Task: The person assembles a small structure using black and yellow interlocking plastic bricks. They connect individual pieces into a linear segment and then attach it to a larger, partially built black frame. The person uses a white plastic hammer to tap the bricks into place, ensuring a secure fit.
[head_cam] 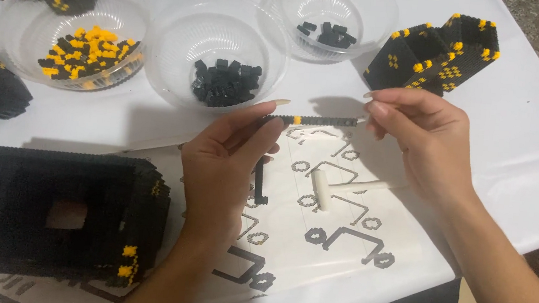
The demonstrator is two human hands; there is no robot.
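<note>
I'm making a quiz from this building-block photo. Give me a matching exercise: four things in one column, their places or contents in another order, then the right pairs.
Things:
1. Left bowl
2. Middle bowl
3. Thin block strip
4. Small white hammer

Places or contents:
A. Lying on the instruction sheet
B. Holds mixed black and yellow blocks
C. Held between the left hand and right hand
D. Holds only black blocks

Pairs: 1-B, 2-D, 3-C, 4-A
</note>
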